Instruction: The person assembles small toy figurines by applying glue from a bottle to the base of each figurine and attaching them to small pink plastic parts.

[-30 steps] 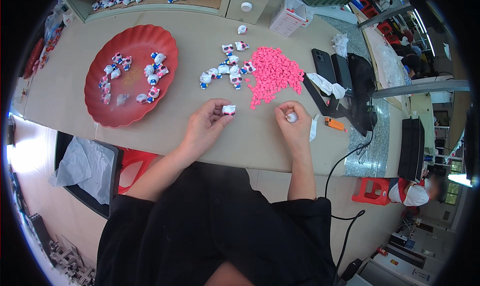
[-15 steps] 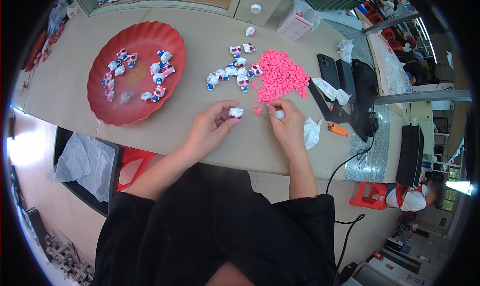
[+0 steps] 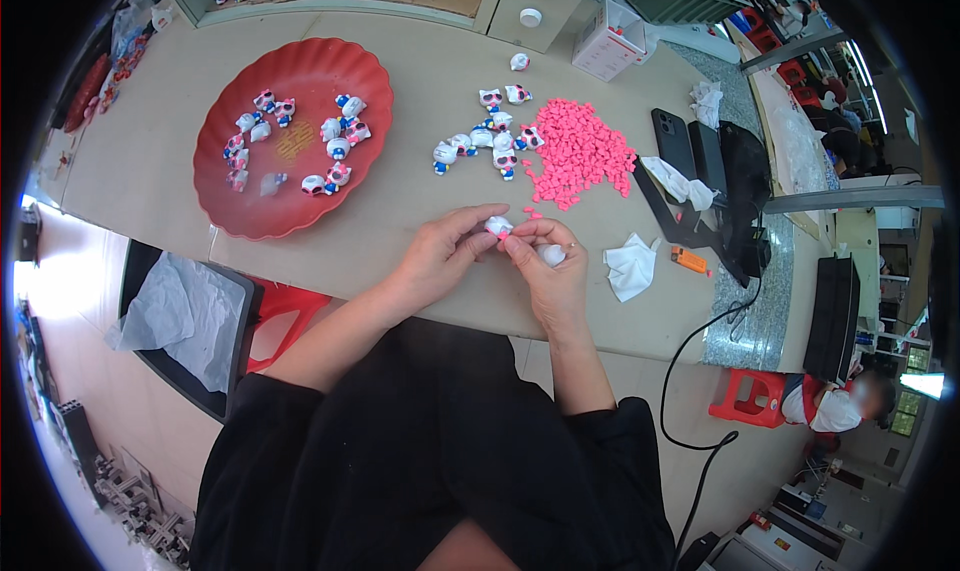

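Between the thumb and fingers of my left hand (image 3: 440, 251) is a small white figurine head (image 3: 497, 225). My right hand (image 3: 553, 279) meets it, its fingertips pinching a small pink piece (image 3: 503, 236) against the head. A rounded white thing (image 3: 551, 255), perhaps a wad of cloth, is tucked under the right fingers. Beyond the hands lies a loose heap of small pink pieces (image 3: 580, 151). Beside the heap is a cluster of white, blue and pink cat-like figurines (image 3: 503, 141), some upright and others lying down.
At left a red scalloped tray (image 3: 215, 196) holds more figurines. A crumpled white cloth (image 3: 631, 268), an orange lighter (image 3: 690, 260), a dark phone (image 3: 672, 136) and a black bag (image 3: 742, 186) lie at right. A white box (image 3: 608, 46) stands behind; a wooden cabinet (image 3: 520, 11) edges the table.
My right hand has moved left from the edge of the pink heap and now meets my left hand at the figurine head. The view has shifted slightly.
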### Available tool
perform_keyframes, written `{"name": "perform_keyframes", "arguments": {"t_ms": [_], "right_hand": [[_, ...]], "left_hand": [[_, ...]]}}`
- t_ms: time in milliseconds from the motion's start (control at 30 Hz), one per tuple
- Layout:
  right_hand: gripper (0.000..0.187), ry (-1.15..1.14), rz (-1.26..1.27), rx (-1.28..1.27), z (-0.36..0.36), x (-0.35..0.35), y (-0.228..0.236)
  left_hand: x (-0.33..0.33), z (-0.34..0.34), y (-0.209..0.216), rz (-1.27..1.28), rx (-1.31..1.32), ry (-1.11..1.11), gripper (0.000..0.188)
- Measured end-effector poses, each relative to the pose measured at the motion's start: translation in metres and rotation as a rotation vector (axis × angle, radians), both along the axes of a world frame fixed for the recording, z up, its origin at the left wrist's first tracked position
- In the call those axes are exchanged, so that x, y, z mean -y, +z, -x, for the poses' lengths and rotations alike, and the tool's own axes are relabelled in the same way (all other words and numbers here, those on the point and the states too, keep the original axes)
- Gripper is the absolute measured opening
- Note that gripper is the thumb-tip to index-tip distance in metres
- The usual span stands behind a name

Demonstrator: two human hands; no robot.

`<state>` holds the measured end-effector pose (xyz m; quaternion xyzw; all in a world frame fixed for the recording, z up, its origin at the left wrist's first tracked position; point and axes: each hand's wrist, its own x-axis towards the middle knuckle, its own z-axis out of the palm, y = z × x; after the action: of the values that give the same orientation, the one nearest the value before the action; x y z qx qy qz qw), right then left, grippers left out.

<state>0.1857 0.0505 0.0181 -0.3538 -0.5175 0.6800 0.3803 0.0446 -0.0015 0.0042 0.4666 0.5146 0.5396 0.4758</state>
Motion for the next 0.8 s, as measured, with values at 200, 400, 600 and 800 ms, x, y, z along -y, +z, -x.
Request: {"name": "perform_keyframes", "arguments": {"t_ms": [200, 400, 600, 800], "right_hand": [[0.008, 0.013, -0.047, 0.060, -0.002, -0.004, 0.003], [0.010, -0.022, -0.104, 0.124, -0.002, -0.003, -0.002], [0.013, -0.085, -0.204, 0.266, 0.001, -0.001, -0.007], [0.014, -0.098, -0.274, 0.208, 0.009, 0.002, -0.006]], "left_hand": [[0.000, -0.002, -0.001, -0.130, -0.167, 0.021, 0.025], [0.001, -0.001, 0.004, -0.041, -0.098, 0.013, 0.025], [0.001, 0.003, 0.002, 0.044, -0.026, -0.041, 0.024], [0.001, 0.003, -0.002, 0.053, 0.186, -0.014, 0.023]]}}
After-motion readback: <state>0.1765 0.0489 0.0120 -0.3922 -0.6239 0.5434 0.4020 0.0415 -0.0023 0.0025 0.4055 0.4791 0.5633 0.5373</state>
